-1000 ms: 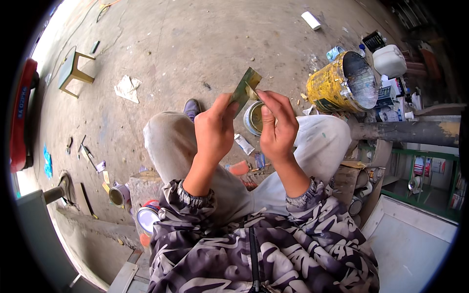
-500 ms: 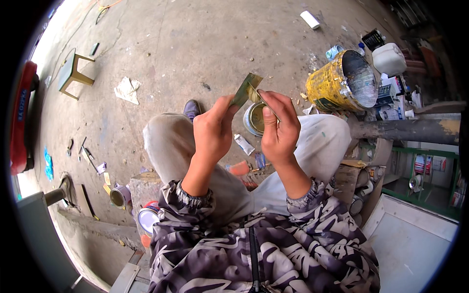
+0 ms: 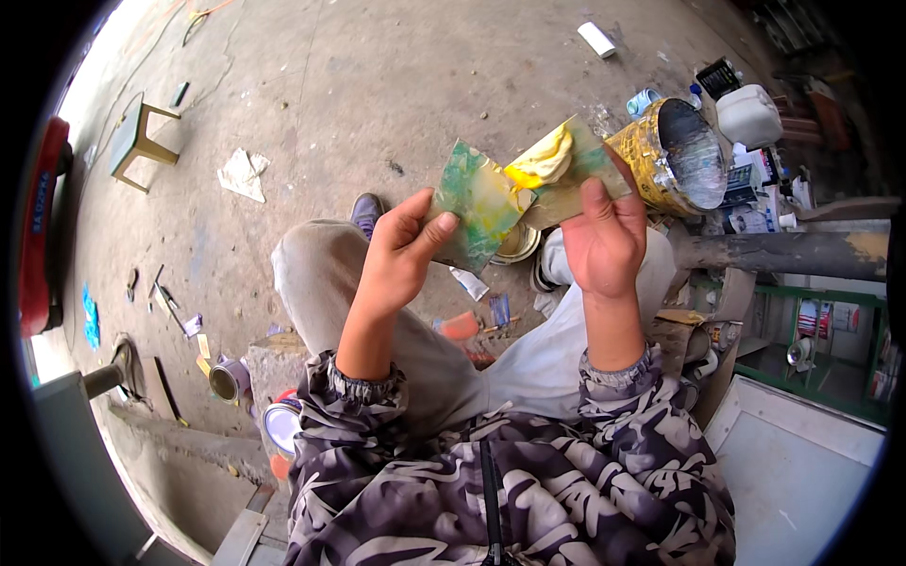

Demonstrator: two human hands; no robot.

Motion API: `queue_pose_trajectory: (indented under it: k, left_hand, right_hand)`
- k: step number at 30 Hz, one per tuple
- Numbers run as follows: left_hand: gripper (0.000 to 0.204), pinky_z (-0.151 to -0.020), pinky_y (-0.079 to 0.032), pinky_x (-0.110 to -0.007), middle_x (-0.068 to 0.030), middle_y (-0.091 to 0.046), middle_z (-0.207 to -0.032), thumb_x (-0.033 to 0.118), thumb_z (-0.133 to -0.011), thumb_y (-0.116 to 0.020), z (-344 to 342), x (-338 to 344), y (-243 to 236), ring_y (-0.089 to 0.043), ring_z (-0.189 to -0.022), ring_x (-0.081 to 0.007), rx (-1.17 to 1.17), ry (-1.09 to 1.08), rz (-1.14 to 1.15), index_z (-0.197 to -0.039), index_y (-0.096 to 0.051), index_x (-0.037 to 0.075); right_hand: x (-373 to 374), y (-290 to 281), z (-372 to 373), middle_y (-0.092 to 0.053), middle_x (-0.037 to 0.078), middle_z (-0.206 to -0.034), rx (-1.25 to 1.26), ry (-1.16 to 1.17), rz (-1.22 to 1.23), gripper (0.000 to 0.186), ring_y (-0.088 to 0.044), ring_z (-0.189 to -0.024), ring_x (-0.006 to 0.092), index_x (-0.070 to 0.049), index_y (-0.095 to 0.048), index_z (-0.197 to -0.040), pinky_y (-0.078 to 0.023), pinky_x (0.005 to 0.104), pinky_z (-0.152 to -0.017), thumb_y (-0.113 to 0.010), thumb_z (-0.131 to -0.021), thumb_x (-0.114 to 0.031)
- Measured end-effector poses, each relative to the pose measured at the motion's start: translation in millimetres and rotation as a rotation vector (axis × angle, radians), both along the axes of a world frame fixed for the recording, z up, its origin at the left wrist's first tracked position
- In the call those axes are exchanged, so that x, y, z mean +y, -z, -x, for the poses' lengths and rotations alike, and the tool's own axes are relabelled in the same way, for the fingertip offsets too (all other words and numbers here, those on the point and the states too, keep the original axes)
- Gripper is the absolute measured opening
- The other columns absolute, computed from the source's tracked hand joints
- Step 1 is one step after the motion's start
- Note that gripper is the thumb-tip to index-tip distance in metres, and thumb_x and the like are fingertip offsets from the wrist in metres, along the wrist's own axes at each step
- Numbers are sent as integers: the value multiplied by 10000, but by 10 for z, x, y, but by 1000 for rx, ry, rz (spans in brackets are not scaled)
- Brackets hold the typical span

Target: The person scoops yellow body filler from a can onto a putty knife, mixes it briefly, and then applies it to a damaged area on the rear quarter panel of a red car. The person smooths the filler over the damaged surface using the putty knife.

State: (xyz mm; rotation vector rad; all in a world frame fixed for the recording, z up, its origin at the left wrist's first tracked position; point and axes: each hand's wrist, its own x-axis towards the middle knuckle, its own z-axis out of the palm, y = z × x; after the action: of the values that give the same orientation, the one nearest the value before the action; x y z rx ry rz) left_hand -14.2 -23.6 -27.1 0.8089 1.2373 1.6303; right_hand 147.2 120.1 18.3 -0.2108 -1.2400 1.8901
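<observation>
— Two hands are working here; what is each one gripping?

— The left hand (image 3: 396,259) is pinching a green-stained flat scraper (image 3: 477,212) between thumb and fingers, closed on its lower edge. The right hand (image 3: 604,236) is clasping a second paint-smeared scraper (image 3: 571,174), fingers wrapped behind it, thumb across its face.

— Where is the yellow putty (image 3: 540,162) sitting?

— It is lying on the right scraper's upper face, up and to the right of the left grip, where the two blades are overlapping. Both blades are slanting upward to the right above the person's knees, with the yellow paint can (image 3: 675,156) standing just beyond the right hand.
</observation>
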Motion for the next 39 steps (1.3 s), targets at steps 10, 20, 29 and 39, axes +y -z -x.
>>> queue_pose_trajectory:
  k: [10,20,29,39]
  left_hand:
    - [153,-669,-390,-214,50,-562,-828,151,-980,-561,-126,96,33,-465,-780,-30,-5,-166,-36,-942,-557,3]
    - [67,-492,-407,-331,-194,-518,-625,66,-918,-582,-267,186,-60,-473,-520,-355,730,-446,146,-971,-557,33]
    - [74,-532,-380,-258,-133,-439,-642,53,-916,-575,-218,129,-9,-348,-568,-179,700,-485,135,-984,-577,24]
    - [107,-508,-415,-319,-186,-528,-648,50,-905,-588,-117,130,26,-499,-533,-328,695,-482,103,-1012,-593,46]
  right_hand:
    - [-164,578,29,-648,130,-1119,-512,412,-444,249,-607,-1027,206,25,-605,-1168,-452,305,-908,-534,-947,-67]
    - [-476,667,296,-652,157,-1086,-480,542,-828,287,-638,-980,321,-33,-639,-1157,-505,367,-822,-510,-909,28]
    - [-277,430,114,-655,171,-1075,-579,488,-710,256,-641,-988,315,-16,-633,-1150,-496,347,-843,-511,-924,-6]
    - [-404,736,180,-663,141,-1060,-577,393,-789,258,-637,-982,315,-27,-637,-1145,-494,357,-831,-512,-919,-5]
